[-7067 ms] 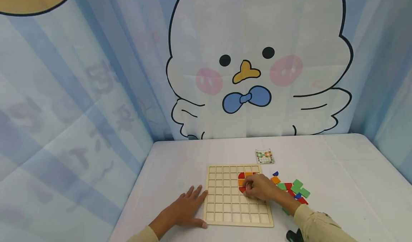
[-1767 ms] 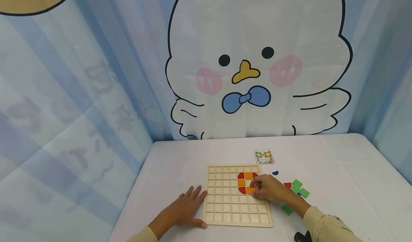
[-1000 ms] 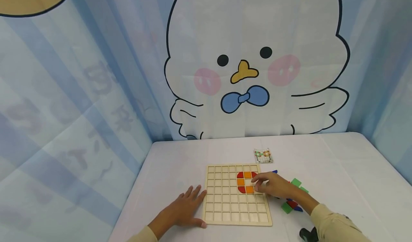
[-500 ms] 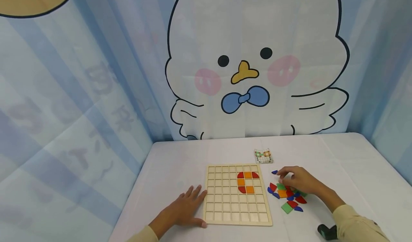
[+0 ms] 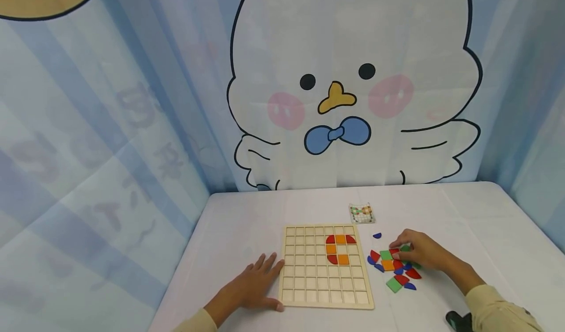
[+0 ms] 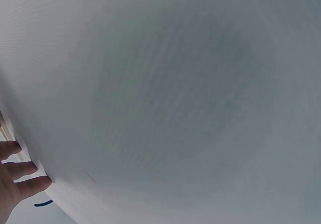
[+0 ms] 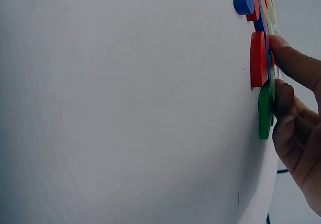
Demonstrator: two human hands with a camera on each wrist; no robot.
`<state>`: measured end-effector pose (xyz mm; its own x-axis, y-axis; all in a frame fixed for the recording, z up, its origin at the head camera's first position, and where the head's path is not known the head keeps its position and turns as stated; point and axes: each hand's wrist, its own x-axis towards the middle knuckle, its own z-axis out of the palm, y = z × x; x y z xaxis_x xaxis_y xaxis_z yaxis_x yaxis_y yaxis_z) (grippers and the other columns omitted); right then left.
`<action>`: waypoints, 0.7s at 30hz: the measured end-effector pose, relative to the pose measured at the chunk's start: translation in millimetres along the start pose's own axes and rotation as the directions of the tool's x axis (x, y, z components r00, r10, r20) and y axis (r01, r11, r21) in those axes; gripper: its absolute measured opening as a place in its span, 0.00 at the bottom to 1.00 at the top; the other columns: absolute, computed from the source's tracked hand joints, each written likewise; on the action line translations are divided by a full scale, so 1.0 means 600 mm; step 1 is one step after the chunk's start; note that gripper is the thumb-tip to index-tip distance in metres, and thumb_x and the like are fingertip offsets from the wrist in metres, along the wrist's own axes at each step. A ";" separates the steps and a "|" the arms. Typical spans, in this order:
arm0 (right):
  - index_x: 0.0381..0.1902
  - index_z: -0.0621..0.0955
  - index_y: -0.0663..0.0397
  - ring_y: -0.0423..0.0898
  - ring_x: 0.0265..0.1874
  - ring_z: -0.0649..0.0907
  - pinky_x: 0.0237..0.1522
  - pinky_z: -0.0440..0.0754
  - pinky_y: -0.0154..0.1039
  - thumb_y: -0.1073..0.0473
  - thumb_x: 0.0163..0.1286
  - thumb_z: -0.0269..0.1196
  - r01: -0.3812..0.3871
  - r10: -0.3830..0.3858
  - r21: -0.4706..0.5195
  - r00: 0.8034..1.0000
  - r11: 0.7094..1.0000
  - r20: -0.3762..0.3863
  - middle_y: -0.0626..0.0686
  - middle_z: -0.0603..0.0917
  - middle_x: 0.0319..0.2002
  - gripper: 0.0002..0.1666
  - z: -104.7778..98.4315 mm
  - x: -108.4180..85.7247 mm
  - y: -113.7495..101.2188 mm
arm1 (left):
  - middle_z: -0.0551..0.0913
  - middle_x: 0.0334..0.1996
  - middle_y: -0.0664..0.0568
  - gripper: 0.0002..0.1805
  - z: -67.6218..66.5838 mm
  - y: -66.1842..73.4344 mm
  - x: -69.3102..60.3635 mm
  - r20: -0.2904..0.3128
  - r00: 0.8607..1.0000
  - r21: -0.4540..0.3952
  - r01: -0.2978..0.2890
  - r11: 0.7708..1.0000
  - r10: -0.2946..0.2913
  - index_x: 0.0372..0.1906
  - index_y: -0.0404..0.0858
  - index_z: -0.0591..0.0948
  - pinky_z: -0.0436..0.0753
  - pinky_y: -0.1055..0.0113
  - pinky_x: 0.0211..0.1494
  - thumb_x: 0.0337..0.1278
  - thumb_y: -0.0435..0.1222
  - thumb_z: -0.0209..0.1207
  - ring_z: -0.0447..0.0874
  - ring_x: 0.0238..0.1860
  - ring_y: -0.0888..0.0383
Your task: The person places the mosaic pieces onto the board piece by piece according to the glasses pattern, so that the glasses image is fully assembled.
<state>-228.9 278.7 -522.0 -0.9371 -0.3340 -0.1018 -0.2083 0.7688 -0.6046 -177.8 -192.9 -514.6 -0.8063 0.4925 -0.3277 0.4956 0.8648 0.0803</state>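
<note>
My left hand [image 5: 258, 283] lies flat with spread fingers at the left edge of the wooden grid board [image 5: 304, 285]; its fingers [image 6: 32, 185] show in the left wrist view. In the board's upper right, red quarter-circle tiles [image 5: 332, 259] and orange square tiles [image 5: 343, 259] form a C-like shape. Right of the board, my right hand [image 5: 421, 249] pinches a red tile [image 5: 394, 251] at the top of the loose pile, thumb and index finger on either side. In the right wrist view, the fingers of my right hand [image 7: 301, 108] partly hide that tile.
Loose green [image 5: 394, 285], orange [image 5: 387, 265], red [image 5: 413, 273] and blue [image 5: 409, 286] tiles lie in the pile. A blue semicircle tile [image 5: 377, 235] sits apart behind it. A small printed pattern card [image 5: 362, 214] lies behind the board.
An orange tile has been set in the lower row of the shape. My right hand has since left the board and moved right to the pile, onto a red tile. The left hand stayed still.
</note>
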 end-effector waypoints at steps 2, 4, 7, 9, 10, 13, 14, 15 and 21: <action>0.46 0.90 0.51 0.42 0.39 0.78 0.38 0.79 0.29 0.54 0.62 0.73 0.003 -0.003 -0.010 1.000 1.000 0.005 0.45 0.81 0.38 0.15 0.000 0.001 0.001 | 0.52 0.81 0.43 0.61 0.001 0.000 0.001 0.001 1.000 -0.006 0.002 1.000 -0.002 0.81 0.50 0.54 0.69 0.39 0.70 0.45 0.77 0.54 0.55 0.78 0.36; 0.46 0.90 0.51 0.42 0.40 0.78 0.39 0.79 0.28 0.54 0.62 0.72 0.005 -0.004 -0.019 1.000 1.000 0.011 0.45 0.80 0.38 0.14 0.000 0.001 0.000 | 0.52 0.81 0.43 0.61 0.003 -0.001 0.002 0.003 1.000 -0.008 0.006 1.000 -0.006 0.81 0.50 0.54 0.69 0.39 0.70 0.45 0.78 0.53 0.55 0.78 0.36; 0.45 0.90 0.50 0.43 0.41 0.78 0.40 0.78 0.29 0.55 0.62 0.72 -0.004 0.004 -0.017 1.000 1.000 0.008 0.45 0.81 0.39 0.13 0.001 0.001 -0.002 | 0.52 0.81 0.44 0.61 0.005 -0.002 0.004 0.004 1.000 -0.002 0.006 1.000 -0.006 0.81 0.51 0.53 0.69 0.39 0.70 0.45 0.78 0.53 0.54 0.78 0.37; 0.44 0.89 0.49 0.43 0.42 0.78 0.40 0.78 0.29 0.55 0.63 0.72 -0.011 0.011 -0.002 1.000 1.000 0.006 0.45 0.82 0.40 0.12 0.002 0.000 -0.004 | 0.51 0.81 0.44 0.61 0.006 -0.003 0.005 0.004 1.000 0.001 0.006 1.000 -0.006 0.81 0.51 0.53 0.69 0.39 0.70 0.45 0.78 0.52 0.54 0.78 0.37; 0.43 0.88 0.49 0.44 0.42 0.78 0.40 0.79 0.29 0.56 0.63 0.72 -0.015 0.015 0.008 1.000 1.000 0.006 0.45 0.82 0.41 0.11 0.002 -0.001 -0.006 | 0.51 0.81 0.44 0.61 0.006 -0.003 0.006 0.004 1.000 0.000 0.006 1.000 -0.006 0.81 0.51 0.53 0.69 0.39 0.70 0.45 0.78 0.52 0.54 0.78 0.37; 0.42 0.86 0.49 0.44 0.39 0.77 0.38 0.79 0.30 0.58 0.63 0.72 -0.022 0.021 0.038 1.000 0.999 0.010 0.46 0.83 0.41 0.10 0.004 -0.002 -0.008 | 0.51 0.81 0.44 0.61 0.006 -0.003 0.006 0.003 1.000 -0.005 0.004 1.000 -0.004 0.81 0.51 0.53 0.69 0.39 0.70 0.44 0.78 0.53 0.54 0.78 0.36; 0.41 0.85 0.49 0.44 0.38 0.77 0.37 0.79 0.30 0.59 0.63 0.72 -0.026 0.025 0.050 1.000 0.998 0.013 0.46 0.83 0.40 0.09 0.005 -0.003 -0.009 | 0.51 0.81 0.44 0.61 0.006 -0.003 0.006 0.003 1.000 -0.006 0.005 1.000 -0.004 0.81 0.51 0.53 0.69 0.39 0.70 0.44 0.78 0.53 0.54 0.78 0.36; 0.41 0.85 0.49 0.44 0.37 0.76 0.36 0.79 0.30 0.59 0.63 0.72 -0.026 0.026 0.057 1.000 0.998 0.015 0.46 0.83 0.39 0.09 0.006 -0.003 -0.009 | 0.52 0.81 0.44 0.61 0.007 -0.003 0.007 0.003 1.000 -0.007 0.005 1.000 -0.005 0.81 0.51 0.53 0.69 0.39 0.70 0.44 0.78 0.53 0.54 0.78 0.36; 0.42 0.84 0.50 0.45 0.34 0.76 0.33 0.79 0.30 0.62 0.63 0.71 -0.021 0.019 0.091 1.000 0.996 0.020 0.48 0.83 0.39 0.10 0.010 -0.003 -0.007 | 0.51 0.81 0.44 0.61 0.008 -0.004 0.008 0.007 1.000 0.000 0.010 1.000 -0.010 0.81 0.52 0.53 0.69 0.39 0.70 0.44 0.78 0.52 0.54 0.78 0.37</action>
<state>-224.8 272.6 -524.1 -0.9350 -0.3303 -0.1291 -0.1626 0.7229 -0.6716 -181.1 -193.1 -521.0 -0.8087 0.4834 -0.3352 0.4879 0.8695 0.0768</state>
